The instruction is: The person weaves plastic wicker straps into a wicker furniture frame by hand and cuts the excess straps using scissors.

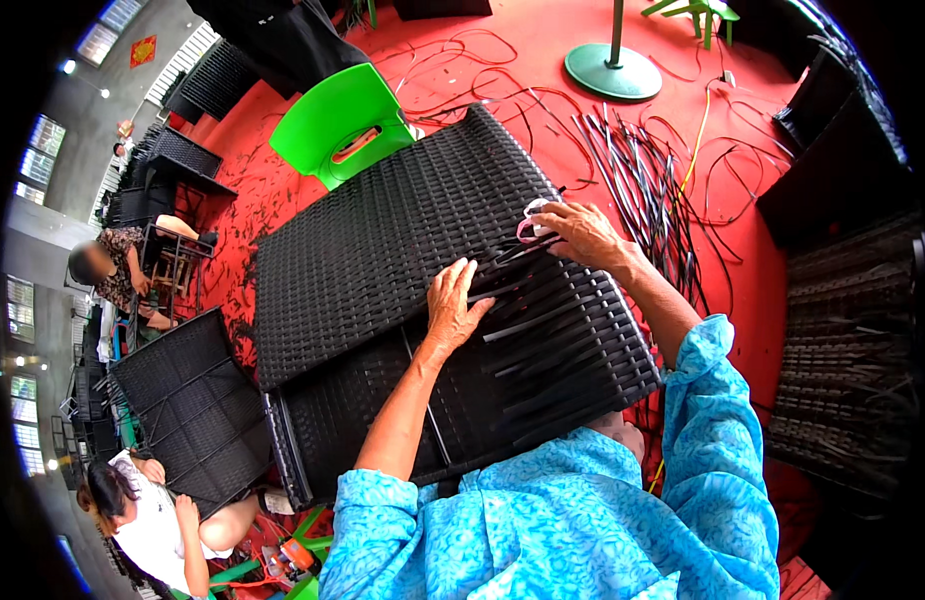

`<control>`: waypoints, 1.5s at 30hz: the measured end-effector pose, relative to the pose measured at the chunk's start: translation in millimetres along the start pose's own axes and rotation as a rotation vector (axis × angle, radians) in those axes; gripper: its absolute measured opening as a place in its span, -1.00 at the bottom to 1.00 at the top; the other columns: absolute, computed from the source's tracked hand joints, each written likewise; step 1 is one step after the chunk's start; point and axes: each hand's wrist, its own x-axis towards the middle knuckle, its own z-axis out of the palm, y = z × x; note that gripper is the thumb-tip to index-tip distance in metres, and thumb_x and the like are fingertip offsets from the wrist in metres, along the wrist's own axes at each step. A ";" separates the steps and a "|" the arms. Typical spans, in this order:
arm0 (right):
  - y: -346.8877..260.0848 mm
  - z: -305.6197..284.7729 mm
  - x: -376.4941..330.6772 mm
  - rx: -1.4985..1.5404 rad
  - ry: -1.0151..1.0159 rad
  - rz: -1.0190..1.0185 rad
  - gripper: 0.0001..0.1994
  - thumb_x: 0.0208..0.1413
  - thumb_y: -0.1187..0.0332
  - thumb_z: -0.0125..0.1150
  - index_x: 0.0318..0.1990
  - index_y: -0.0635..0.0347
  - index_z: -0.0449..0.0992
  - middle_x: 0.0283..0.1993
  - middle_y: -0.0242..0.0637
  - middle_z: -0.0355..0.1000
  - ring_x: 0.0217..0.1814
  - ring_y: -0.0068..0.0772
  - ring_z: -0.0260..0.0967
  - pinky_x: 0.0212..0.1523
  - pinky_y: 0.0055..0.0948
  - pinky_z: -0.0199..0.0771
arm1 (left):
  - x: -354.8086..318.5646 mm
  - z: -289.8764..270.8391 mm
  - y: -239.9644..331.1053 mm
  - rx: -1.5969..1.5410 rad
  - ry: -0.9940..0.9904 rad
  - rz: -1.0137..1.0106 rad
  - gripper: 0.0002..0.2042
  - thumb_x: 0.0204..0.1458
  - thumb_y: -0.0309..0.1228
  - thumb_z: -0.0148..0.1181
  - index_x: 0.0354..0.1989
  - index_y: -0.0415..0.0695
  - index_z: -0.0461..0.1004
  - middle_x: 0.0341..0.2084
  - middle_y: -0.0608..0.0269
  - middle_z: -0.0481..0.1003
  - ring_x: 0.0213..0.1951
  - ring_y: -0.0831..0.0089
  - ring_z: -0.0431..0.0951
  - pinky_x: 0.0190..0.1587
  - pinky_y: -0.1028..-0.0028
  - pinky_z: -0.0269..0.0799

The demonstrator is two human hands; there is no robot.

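A woven black plastic-rattan panel (383, 225) on a frame lies tilted in front of me. Its near part is unfinished, with an open gap across the frame and several loose black strips (543, 355) fanned over the right side. My left hand (451, 305) rests on the edge of the weave, fingers stretched out and thumb apart beside the strips. At the panel's right side, my right hand (586, 235) has its fingers closed round a black strip (518, 256). A small pink and white loop (530, 225) shows at those fingertips; its kind is unclear.
A green plastic chair (343, 120) stands against the panel's far side. Long loose strips (643, 170) lie on the red floor (453, 60) to the right, near a round green stand base (613, 72). Two people sit working at left, by another woven panel (193, 400).
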 end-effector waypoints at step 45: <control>27.9 48.9 -161.8 1.814 0.591 0.976 -0.73 0.06 0.10 0.09 -0.17 0.00 0.34 -0.54 -0.59 0.23 -0.70 -0.79 -0.04 -0.77 -0.76 -0.12 | 33.6 34.0 50.2 0.076 -0.051 0.005 -0.20 -0.16 0.03 0.13 0.15 -0.32 0.06 0.15 -0.07 0.07 0.22 0.07 -0.01 0.22 0.10 -0.19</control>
